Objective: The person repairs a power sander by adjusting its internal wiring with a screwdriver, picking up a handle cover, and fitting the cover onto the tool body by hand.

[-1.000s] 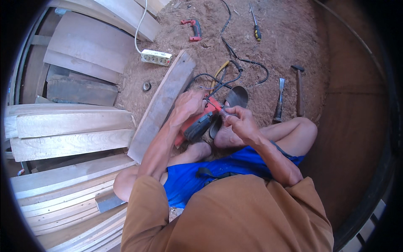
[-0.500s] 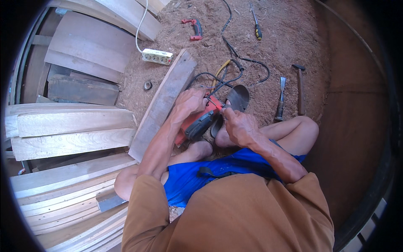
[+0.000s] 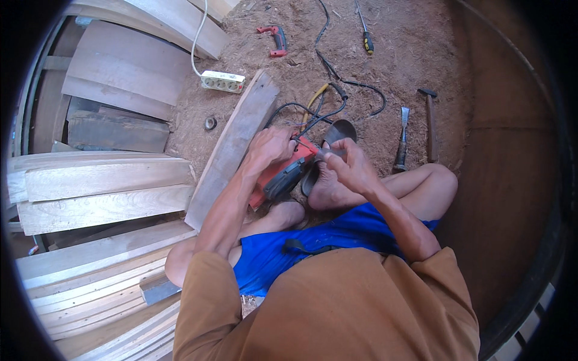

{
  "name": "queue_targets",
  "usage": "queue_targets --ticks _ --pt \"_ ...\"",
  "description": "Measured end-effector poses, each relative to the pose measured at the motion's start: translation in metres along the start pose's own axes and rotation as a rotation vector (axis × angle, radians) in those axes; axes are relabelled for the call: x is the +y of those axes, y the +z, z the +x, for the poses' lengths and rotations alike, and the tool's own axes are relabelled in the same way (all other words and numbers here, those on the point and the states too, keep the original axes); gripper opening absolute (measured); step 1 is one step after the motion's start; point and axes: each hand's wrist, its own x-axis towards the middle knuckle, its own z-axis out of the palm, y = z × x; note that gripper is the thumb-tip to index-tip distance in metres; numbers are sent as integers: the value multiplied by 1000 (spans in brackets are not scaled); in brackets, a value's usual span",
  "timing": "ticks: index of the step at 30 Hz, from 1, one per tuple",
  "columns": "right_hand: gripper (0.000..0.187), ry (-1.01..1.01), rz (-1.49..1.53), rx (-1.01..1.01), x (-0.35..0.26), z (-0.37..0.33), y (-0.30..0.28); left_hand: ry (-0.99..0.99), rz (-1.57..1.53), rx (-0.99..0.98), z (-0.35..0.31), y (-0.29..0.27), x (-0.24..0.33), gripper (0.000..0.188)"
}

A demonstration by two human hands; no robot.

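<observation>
A red and black power tool (image 3: 282, 175), apparently an electric planer, lies between my legs with wires at its far end. My left hand (image 3: 272, 146) is closed over that end, its fingertips by the wires; hidden fingers leave the exact grip unclear. In my right hand (image 3: 350, 165) is a screwdriver (image 3: 328, 153), its grey handle pinched between thumb and fingers. The thin shaft points left toward the wired end near my left fingertips. A black cord with a yellow section (image 3: 318, 96) curls just beyond the tool. Farther off lies a detached red and black handle piece (image 3: 278, 42).
A wooden plank (image 3: 235, 144) lies left of the tool, near a power strip (image 3: 223, 80) and a tape roll (image 3: 210, 123). Stacked boards (image 3: 108, 177) fill the left side. Right are a chisel (image 3: 402, 141), a hammer (image 3: 431, 126) and another screwdriver (image 3: 367, 42). Sandals (image 3: 341, 133) sit by my foot.
My right hand has turned and its fingers have shifted on the screwdriver handle, leaving more of the handle showing. My left hand stays at the power tool's end.
</observation>
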Motion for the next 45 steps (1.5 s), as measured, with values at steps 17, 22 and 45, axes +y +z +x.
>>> queue_targets --ticks 17,22,45 --pt "23 5 -9 -41 9 -4 17 21 40 7 -2 3 -2 33" --pt "25 -160 -262 10 5 -5 12 33 46 -3 -1 3 -4 34" --pt "24 146 105 -121 -8 4 9 90 6 -12 10 7 -22 30"
